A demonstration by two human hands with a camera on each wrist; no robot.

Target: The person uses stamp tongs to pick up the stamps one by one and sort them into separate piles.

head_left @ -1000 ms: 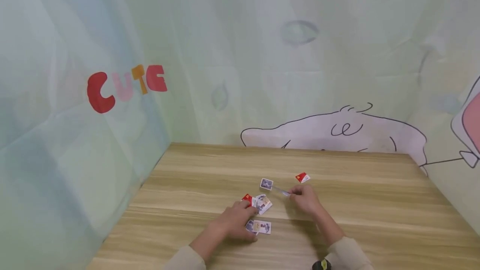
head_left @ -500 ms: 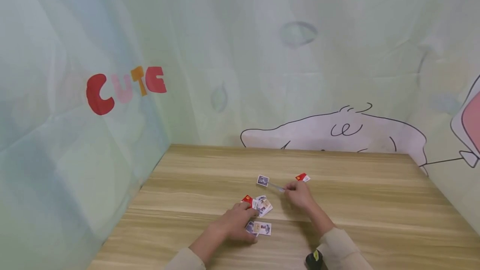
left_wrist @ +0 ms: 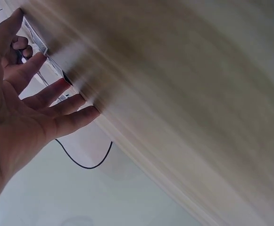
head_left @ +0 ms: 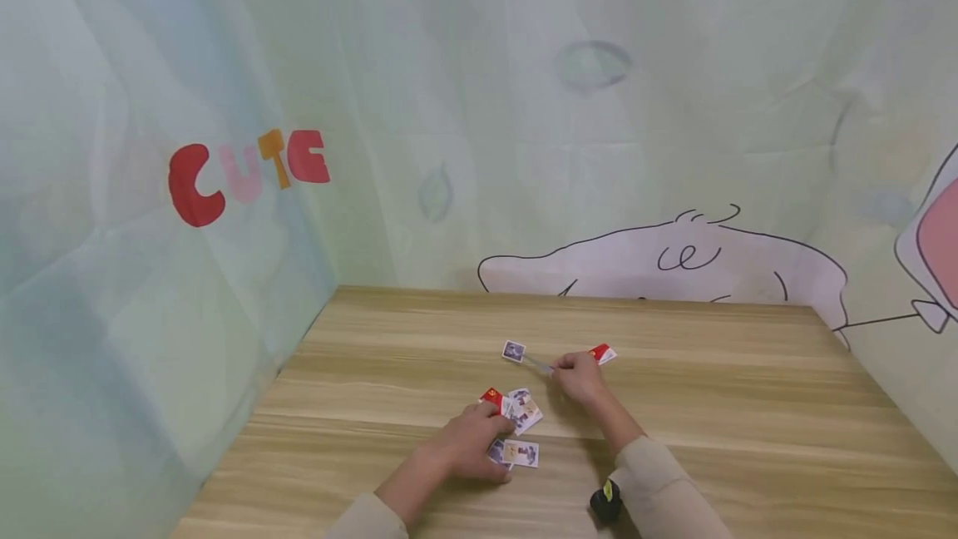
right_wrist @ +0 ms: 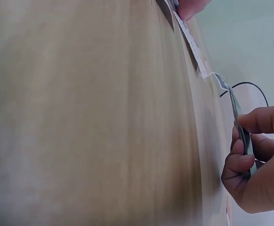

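My right hand (head_left: pixel 580 377) pinches metal tweezers (right_wrist: pixel 241 132) between thumb and fingers. At the tweezers' tip is a small grey-purple picture stamp (head_left: pixel 513 351) with a white border, raised off the table in the right wrist view. My left hand (head_left: pixel 469 442) rests its spread fingertips on the table and at the edges of some stamps. Beside its index finger lie a red-and-white stamp (head_left: pixel 491 397) and an overlapping picture stamp (head_left: pixel 525 411). Nearer the thumb, another picture stamp (head_left: pixel 521 453) lies over a darker one, partly covered by the hand.
A red-and-white stamp (head_left: pixel 604 353) lies just beyond my right hand, partly hidden by it. The wood-grain table (head_left: pixel 748 406) meets a printed cloth wall (head_left: pixel 419 231) at the back and left. A black device (head_left: pixel 606 503) sits at the right wrist.
My right hand has moved left and slightly farther away, carrying the tweezers and stamp. It now partly covers the far red-and-white stamp. The left hand stays in place.
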